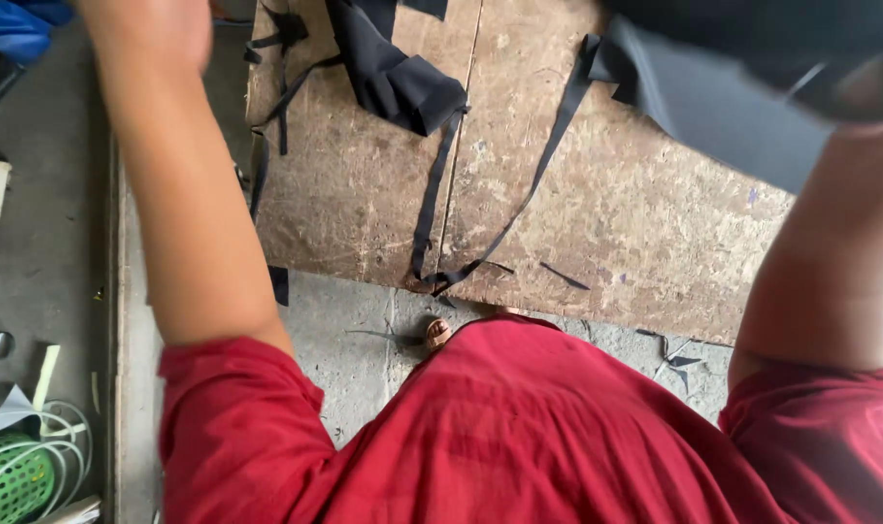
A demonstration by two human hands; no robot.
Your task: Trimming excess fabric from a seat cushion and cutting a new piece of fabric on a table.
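This looks like a rough sewing or cutting workshop. A worn, scratched wooden surface (597,194) carries black fabric (402,82) and long black strips (432,194) trailing off its edge. Small black offcuts (676,361) lie on the bare concrete floor (364,359) below. To one side sit a green plastic basket (9,482) and loose white cord (67,427).

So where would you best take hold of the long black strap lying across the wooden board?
Probably at the long black strap along its straight middle run, pinched from above across its width. It lies flat and bare on the wooden board there. The near end is bunched in a tangle at the board's edge, and the far end runs under the dark fabric.
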